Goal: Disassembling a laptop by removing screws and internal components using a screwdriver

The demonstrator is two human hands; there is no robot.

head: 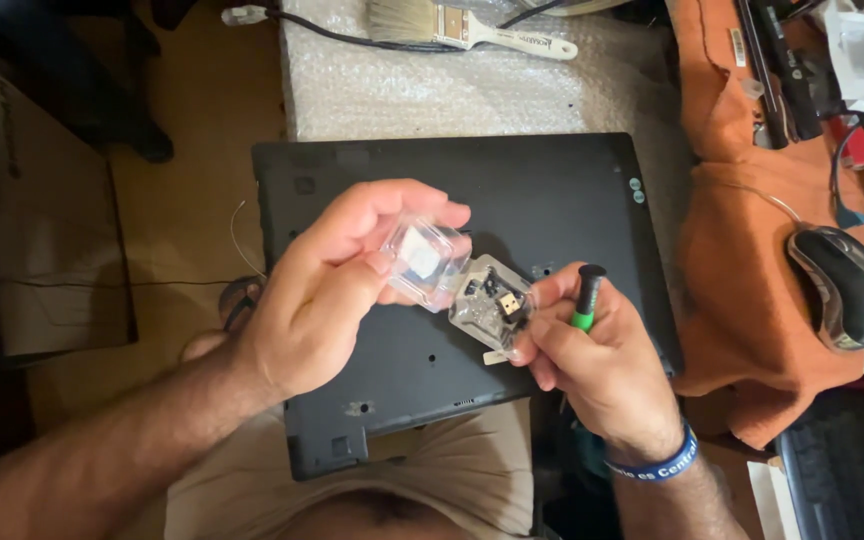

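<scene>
**Two hands split a clear plastic case over an upturned laptop**

Cluttered desk space surrounds a black laptop (552, 200), which lies bottom-up across the person's lap, its matte plastic shell dotted with small screw holes.

Nearest the camera, above the laptop's lower half, the right hand (602, 365) wears a blue rubbery wristband (657, 465). Its fingers are curled snugly around a screwdriver (585, 300) with a green grip and a black rounded cap, while thumb and fingertips also pinch one half of a small clear case (492, 300). That half is glossy, thin moulded plastic and holds tiny dark parts, too small to make out.

Just left of it, over the laptop's middle, the left hand (327, 295) closes thumb and fingers narrowly on the other half, a clear lid (422, 260), rounded at the corners, with a pale square showing through it. The two halves touch at one edge.

Right of the laptop, a crumpled orange cloth (742, 230) drapes the desk, and a smooth black and silver mouse (842, 285) rests at its far side. Beyond the laptop's far edge lies a sheet of bubble wrap (472, 90), dimpled and whitish. On it sits a flat paintbrush (462, 28) with grey bristles and a pale handle, beside a black cable (332, 32).
</scene>
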